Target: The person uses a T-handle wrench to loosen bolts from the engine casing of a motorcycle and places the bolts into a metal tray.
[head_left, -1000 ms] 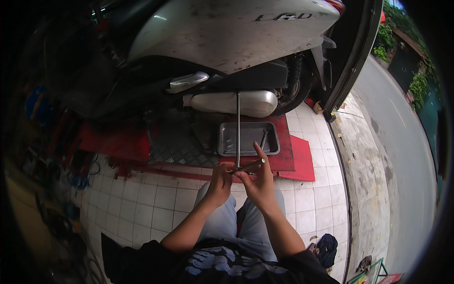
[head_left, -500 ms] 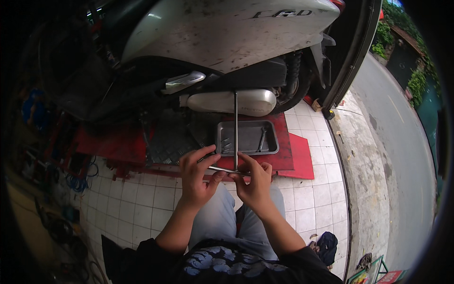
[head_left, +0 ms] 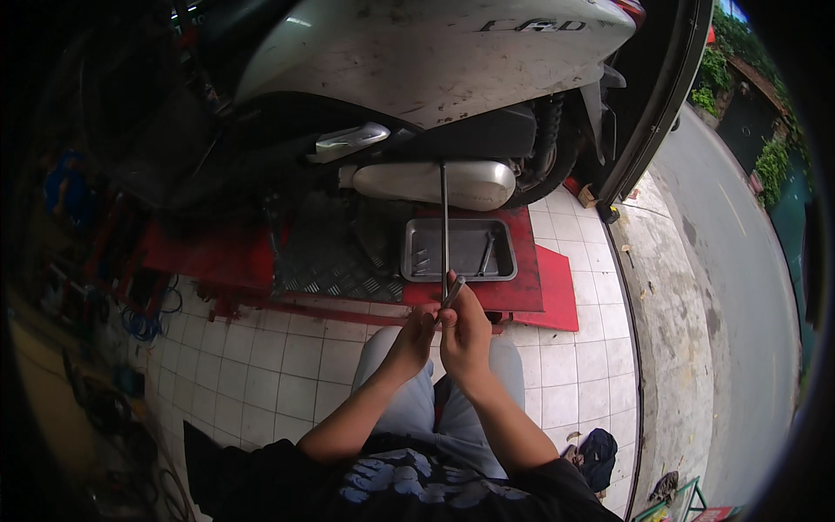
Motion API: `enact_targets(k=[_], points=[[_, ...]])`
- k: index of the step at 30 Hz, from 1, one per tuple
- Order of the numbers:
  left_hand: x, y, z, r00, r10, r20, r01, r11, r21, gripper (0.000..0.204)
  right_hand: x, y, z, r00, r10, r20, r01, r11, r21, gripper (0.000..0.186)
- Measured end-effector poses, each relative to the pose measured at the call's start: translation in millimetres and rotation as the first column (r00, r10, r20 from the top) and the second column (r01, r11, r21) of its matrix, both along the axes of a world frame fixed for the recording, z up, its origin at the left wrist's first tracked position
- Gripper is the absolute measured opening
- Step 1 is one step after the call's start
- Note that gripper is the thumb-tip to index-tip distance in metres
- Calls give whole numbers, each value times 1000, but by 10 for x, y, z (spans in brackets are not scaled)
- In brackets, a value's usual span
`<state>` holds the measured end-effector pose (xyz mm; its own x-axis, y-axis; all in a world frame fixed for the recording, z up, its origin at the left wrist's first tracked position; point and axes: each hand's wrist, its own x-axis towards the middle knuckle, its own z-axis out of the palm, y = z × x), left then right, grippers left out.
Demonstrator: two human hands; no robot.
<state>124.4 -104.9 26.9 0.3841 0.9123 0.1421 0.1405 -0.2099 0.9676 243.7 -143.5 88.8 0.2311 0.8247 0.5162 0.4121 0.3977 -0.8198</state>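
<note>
A long metal T-handle wrench (head_left: 444,230) reaches from my hands to the silver engine-side cover (head_left: 396,181) of a scooter (head_left: 417,65). Its far end meets the cover; the exact fastener is too small to make out. My left hand (head_left: 409,346) is closed around the near end of the crossbar. On the crossbar's other arm, which slants up to the right, my right hand (head_left: 467,335) grips with thumb and fingers. Below the shaft lies a grey metal tray (head_left: 465,252) holding several small bolts (head_left: 422,261) and a combination wrench (head_left: 488,250).
The scooter stands on a red lift platform (head_left: 557,287) with a dark tread plate (head_left: 335,261). Blue hoses (head_left: 143,322) lie at the left. A dark cloth (head_left: 600,457) rests on the white tiles at the lower right. A road (head_left: 739,261) runs outside on the right.
The crossbar has turned from nearly level to a steep slant. My left hand has moved down and right, closing from a loose spread beside my right hand. The view has shifted slightly.
</note>
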Motion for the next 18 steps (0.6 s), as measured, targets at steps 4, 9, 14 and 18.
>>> enact_targets(k=[4,9,14,18], points=[[-218,85,331,939,263,220,-281,958,58,42,-123,18,109,993,50,-103,-52,998,-22,33],[-441,76,1006,953,249,171,-295,647,704,39,-53,45,218,956,36,292,-31,999,-24,40],[-398,234,1071,969,237,-76,-81,588,805,32,-41,-29,232,827,-229,514,245,969,37,53],[-302,150,687,983,149,105,-183,826,533,30,2,-146,216,628,-597,499,568,790,230,79]])
